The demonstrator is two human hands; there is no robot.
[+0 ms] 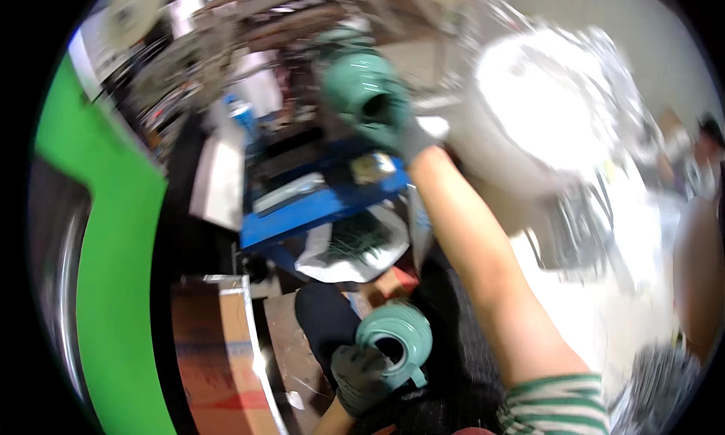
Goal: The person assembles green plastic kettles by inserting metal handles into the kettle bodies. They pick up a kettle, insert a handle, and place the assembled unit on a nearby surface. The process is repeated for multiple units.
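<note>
My right arm, in a green and white striped sleeve, stretches far forward. Its gloved right hand (398, 127) is closed around the side of a green round plastic part (353, 81) with a dark round opening. Motion blurs the fingers and the part's outline. Low in the view, close to my body, my left hand (359, 376), in a grey-green glove, grips a similar green round plastic part (411, 331) by its left side. This one has a raised collar around a dark hole and a small tab at its lower edge.
A blue bench (302, 225) holds tools and small items; below it, a white bag (332, 267) contains dark green strands. A cardboard box (204, 344) and green machine panel (113, 269) stand left. A large plastic-wrapped white container (483, 144) stands right; another person (706, 159) is at far right.
</note>
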